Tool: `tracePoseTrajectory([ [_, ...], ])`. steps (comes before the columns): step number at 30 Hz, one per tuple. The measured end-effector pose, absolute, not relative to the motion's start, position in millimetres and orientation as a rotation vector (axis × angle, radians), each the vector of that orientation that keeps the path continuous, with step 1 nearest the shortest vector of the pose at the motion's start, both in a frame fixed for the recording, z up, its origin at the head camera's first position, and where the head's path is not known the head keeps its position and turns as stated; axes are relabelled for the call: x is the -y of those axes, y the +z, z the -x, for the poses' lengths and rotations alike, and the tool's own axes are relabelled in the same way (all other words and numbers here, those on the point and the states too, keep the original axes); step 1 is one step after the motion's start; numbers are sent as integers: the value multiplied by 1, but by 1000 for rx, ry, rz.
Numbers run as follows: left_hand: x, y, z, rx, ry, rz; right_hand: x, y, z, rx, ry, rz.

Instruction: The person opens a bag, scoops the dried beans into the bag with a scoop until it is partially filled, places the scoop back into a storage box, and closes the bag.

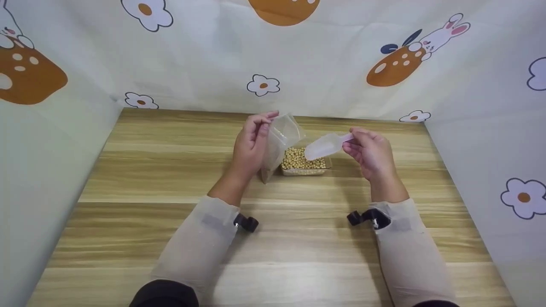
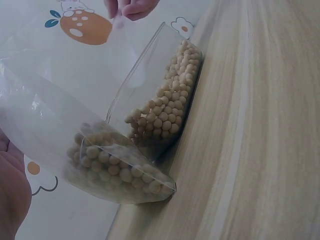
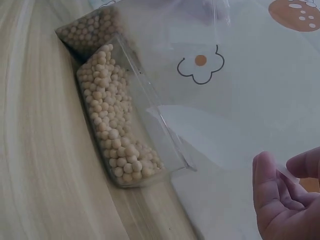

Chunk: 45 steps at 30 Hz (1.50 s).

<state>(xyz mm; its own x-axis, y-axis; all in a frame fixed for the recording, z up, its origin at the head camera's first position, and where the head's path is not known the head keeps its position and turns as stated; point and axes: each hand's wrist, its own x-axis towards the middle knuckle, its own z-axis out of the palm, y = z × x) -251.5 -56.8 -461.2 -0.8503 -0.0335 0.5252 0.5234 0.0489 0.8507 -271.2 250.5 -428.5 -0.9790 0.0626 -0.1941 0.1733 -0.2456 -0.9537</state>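
Note:
With its thumb and fingertips, my right hand [image 1: 371, 151] pinches the handle of a translucent white scoop [image 1: 325, 146]. The scoop's blade tilts down to the left over a clear rectangular container [image 1: 305, 172]; no beans show in it. Round, pale soybeans [image 3: 107, 115] lie in that container, heaped unevenly along its length. My left hand [image 1: 251, 143] grips the side of a clear plastic zip bag [image 1: 286, 130] near its open mouth. More soybeans [image 2: 115, 165] fill the bag's bottom, which rests on the table close against the container's left end.
The wood-grain table [image 1: 170, 179] ends at a patterned cloth wall [image 1: 204, 64] behind the container. Similar cloth walls stand at left and right. A black camera mount is strapped to each sleeved wrist.

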Motion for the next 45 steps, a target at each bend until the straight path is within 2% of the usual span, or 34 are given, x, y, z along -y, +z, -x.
tracePoseTrajectory([
  [22, 55, -462, 251, 1923, -1820, 518, -223, -445, 271, -2347, -2097, -257],
  [32, 56, -462, 252, 1893, -1839, 544, -213, -447, 271, -2319, -2020, -254],
  [45, 56, -463, 253, 1910, -1816, 539, -218, -451, 270, -1969, -2114, -278],
])
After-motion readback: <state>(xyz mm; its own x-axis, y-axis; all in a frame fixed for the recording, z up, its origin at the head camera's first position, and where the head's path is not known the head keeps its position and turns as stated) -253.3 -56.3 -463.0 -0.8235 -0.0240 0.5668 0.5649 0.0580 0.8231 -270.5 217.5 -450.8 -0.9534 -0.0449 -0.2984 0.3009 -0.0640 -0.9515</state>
